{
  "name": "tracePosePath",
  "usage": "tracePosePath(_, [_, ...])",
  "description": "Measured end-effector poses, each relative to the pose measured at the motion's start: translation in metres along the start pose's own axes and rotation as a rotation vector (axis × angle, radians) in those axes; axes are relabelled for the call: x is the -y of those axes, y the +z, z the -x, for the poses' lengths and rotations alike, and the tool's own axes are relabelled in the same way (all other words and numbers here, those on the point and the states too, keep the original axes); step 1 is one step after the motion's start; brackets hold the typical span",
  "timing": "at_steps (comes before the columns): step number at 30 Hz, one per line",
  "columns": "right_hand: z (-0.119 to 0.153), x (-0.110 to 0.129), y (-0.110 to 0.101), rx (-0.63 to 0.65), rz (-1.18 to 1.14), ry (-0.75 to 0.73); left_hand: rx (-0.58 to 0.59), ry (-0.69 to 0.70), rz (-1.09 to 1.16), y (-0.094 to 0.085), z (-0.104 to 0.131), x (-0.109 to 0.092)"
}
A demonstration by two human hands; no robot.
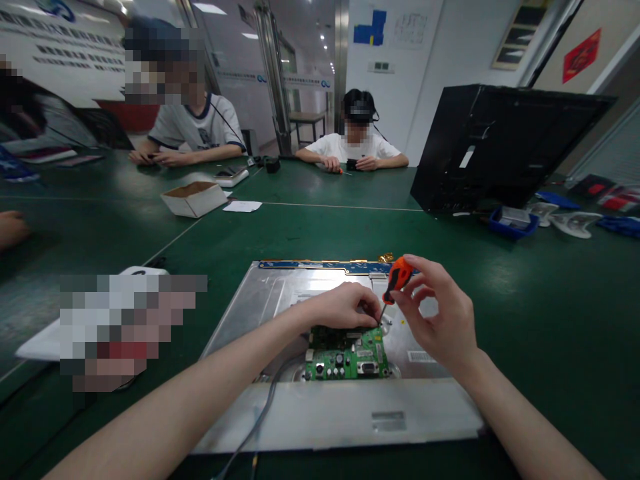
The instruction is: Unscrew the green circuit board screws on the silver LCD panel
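Note:
My right hand (445,317) grips the orange and black handle of a screwdriver (399,277) between thumb and fingertips. The screwdriver leans slightly, its shaft pointing down at the upper right corner of a green circuit board (347,363). Close by the screwdriver's tip, my left hand (345,305) is bent over the board's far edge with its fingertips pinched together. Whatever lies between those fingers is hidden. Beneath the board is a silver metal display panel (425,413) lying flat, with a blue circuit strip (315,267) along its far edge.
A grey cable (267,407) runs from the board toward me. At right stand a large black monitor casing (480,147) and a blue tray (513,227). A white open box (195,200) sits further back. Two people sit across the green table (320,230); another person's hand shows at left.

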State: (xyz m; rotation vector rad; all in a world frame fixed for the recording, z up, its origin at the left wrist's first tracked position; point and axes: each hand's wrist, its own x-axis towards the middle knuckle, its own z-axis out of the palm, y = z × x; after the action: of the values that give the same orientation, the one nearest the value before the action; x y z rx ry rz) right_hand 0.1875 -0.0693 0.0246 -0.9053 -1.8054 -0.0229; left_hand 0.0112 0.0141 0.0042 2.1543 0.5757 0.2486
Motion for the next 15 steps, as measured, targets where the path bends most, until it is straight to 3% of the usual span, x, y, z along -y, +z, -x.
tracePosePath(6, [0.0038,-0.0031,0.0027,-0.089,-0.049,0.042,0.025,-0.004,0.019,-0.0009,-0.0008,0.0005])
tracePosePath(15, [-0.0013,-0.001,0.0003,-0.051,-0.043,0.015,0.008,-0.01,0.01,0.0004,0.0,0.0003])
